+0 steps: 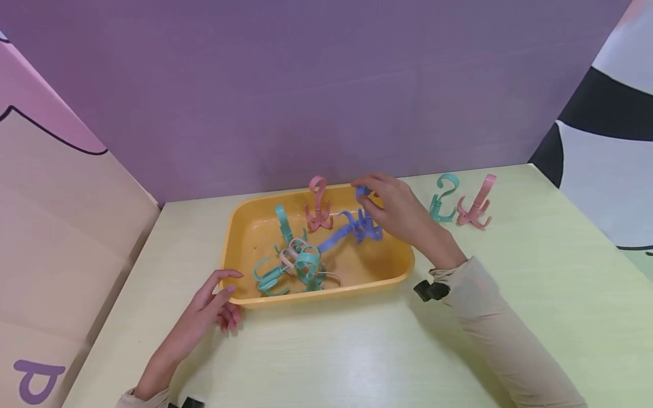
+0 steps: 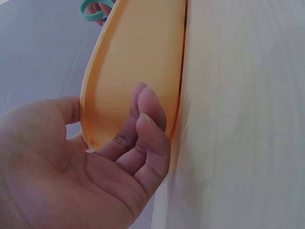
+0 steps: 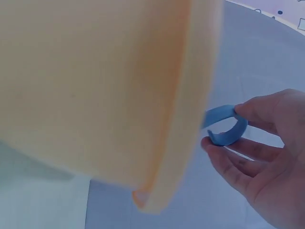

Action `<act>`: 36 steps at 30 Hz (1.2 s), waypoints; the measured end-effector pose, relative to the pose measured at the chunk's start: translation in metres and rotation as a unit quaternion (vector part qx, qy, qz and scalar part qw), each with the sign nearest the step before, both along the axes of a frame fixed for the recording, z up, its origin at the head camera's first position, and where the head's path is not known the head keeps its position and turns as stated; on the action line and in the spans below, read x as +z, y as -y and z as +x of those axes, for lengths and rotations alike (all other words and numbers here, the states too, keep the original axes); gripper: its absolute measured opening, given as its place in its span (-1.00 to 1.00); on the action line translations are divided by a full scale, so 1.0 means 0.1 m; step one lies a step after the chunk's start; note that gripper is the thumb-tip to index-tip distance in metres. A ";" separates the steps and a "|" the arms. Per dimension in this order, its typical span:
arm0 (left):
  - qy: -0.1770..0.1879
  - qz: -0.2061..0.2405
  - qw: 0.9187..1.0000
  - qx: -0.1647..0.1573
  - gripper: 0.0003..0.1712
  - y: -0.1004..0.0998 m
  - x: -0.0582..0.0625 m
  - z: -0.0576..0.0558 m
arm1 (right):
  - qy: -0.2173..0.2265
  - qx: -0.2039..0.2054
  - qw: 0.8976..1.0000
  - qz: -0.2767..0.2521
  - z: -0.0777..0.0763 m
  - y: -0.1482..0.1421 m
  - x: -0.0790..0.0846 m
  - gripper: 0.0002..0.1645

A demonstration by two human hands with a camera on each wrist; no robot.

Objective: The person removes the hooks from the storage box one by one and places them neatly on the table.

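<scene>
1. Your right hand [image 1: 400,212] is at two o'clock of the yellow tray [image 1: 306,297], its fingers narrow, pinching the curl of one blue hook [image 1: 374,231] between thumb and fingertips.
2. Your left hand [image 1: 211,303] is at eight o'clock, fingers loose, thumb and index resting at the rim.
3. Inside the tray, that hook hangs prongs down. The second blue hook [image 1: 333,240] lies just beside it, its arm pointing to eight o'clock; you can't tell whether their prongs are caught.
4. Judging by the smooth, glossy look, expect thin plastic: light, fairly stiff, a little springy at the curl, and apt to swivel in a fingertip pinch.
5. The broad band of the curl is your best hold; the slim prongs are likelier to snag or bend.
6. The pink hook [image 1: 318,218] at twelve o'clock stands curl up, offering an easy pinch.
7. Towards seven o'clock the green hooks [image 1: 308,262] lie tangled, so take one by its curl and ease it free gently.
</scene>
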State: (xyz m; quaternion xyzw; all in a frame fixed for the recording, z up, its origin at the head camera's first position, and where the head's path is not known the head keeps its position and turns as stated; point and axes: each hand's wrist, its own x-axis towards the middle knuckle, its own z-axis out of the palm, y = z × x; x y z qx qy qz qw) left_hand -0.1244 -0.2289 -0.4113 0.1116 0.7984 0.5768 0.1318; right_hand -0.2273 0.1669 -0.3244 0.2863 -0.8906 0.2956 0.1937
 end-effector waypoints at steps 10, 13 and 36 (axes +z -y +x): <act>0.003 0.002 1.000 0.004 -0.53 0.01 -0.02 0.01 | -0.004 0.002 1.000 0.001 0.01 -0.09 0.10 -0.69; 0.001 0.001 1.000 0.003 -0.53 0.01 -0.02 0.01 | -0.022 0.003 1.000 -0.011 0.03 -0.13 0.15 -0.71; 0.001 -0.010 1.000 0.003 -0.54 -0.01 0.02 0.01 | -0.079 -0.028 0.996 -0.027 0.31 -0.35 0.50 -0.69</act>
